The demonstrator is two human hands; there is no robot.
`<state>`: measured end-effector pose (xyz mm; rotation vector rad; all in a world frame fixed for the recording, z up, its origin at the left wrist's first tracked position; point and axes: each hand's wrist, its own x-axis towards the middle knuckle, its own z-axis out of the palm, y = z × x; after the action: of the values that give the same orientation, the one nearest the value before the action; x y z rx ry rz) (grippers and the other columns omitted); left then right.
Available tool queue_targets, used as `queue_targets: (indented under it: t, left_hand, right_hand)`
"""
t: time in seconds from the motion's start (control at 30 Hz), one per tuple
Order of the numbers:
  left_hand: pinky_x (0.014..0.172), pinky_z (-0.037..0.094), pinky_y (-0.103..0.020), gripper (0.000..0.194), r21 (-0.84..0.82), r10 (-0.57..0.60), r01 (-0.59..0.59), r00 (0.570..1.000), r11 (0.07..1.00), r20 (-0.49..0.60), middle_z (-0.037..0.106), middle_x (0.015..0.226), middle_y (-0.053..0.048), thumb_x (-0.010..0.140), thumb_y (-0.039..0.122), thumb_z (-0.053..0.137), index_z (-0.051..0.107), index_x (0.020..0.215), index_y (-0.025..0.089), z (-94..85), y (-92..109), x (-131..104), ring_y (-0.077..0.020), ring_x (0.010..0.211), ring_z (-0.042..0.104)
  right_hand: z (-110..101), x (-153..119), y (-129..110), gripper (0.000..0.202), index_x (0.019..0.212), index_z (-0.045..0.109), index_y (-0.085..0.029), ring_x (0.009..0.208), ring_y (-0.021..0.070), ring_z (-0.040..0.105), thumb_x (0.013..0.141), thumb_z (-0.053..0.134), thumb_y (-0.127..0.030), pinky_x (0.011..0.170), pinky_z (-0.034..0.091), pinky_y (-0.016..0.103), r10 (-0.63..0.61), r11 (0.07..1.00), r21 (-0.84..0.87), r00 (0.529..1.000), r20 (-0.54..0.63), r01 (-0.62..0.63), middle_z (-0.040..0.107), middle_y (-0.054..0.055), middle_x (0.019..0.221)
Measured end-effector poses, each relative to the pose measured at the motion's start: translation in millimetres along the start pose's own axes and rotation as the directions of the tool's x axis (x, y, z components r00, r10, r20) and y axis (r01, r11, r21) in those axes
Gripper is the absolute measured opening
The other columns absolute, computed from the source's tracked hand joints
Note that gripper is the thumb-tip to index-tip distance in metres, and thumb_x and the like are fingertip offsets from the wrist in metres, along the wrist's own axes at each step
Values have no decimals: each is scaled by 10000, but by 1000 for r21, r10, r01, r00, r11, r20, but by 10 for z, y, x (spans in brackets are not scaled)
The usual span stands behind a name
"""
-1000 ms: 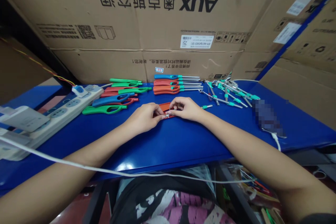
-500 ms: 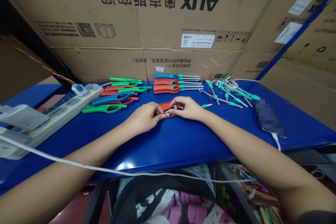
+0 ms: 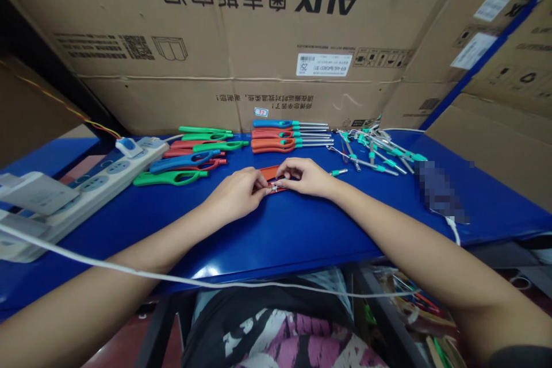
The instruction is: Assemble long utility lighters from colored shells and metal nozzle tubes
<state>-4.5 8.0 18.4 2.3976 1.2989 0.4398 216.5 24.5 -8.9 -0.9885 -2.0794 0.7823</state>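
Note:
Mid-table, an opened orange lighter casing (image 3: 270, 172) lies between my hands, partly covered by fingers. My left hand (image 3: 239, 190) pinches the near half at its left side, thumb and forefinger together. From the right, my right hand (image 3: 304, 177) is closed on the same half, its thumb and fingertips beside the left ones. A small pale part (image 3: 274, 187) sits in the casing at the fingertips; its exact shape is too small to tell. Just right of my right hand lies a metal lighter tube with a teal collar (image 3: 338, 172).
Coloured lighter casings (image 3: 181, 177) lie at left, near a white power strip (image 3: 92, 184). Assembled long-nosed lighters (image 3: 276, 144) line the back, before a cardboard wall (image 3: 259, 57). Metal tubes with teal collars (image 3: 379, 152) pile up at right. A white cable (image 3: 207, 284) crosses in front of me.
Both hands stay at the orange casing in nearly the same pose. The view has shifted very slightly; nothing else has visibly moved.

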Motion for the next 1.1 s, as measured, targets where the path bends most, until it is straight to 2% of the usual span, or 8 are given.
queue_targets:
  t: [0.43, 0.7, 1.1]
  left_hand:
    - [764, 513, -342, 149, 43, -7, 6, 1000, 999, 21, 698, 981, -74, 901, 329, 583, 647, 919, 196, -15, 35, -17, -237, 869, 687]
    - [773, 516, -339, 129, 87, 20, -21, 1000, 996, 9, 676, 974, -72, 896, 263, 569, 661, 933, 180, -25, 49, -28, -230, 856, 681]
    - [748, 513, -329, 114, 103, 35, -34, 999, 994, -3, 676, 957, -60, 886, 248, 580, 675, 906, 187, -26, 55, -35, -220, 829, 679]
  right_hand:
    - [20, -3, -5, 183, 878, 683, -159, 597, 98, 434, 845, 686, -340, 565, 349, 246, -89, 993, -80, 996, 1, 89, 565, 1, 747]
    - [-48, -21, -9, 177, 941, 752, -140, 605, 96, 427, 808, 681, -231, 584, 373, 243, -129, 985, -107, 990, 49, 133, 514, -10, 713]
    - [-51, -10, 13, 182, 937, 777, -144, 588, 90, 417, 811, 690, -244, 562, 363, 238, -109, 987, -109, 993, 54, 115, 531, -3, 709]
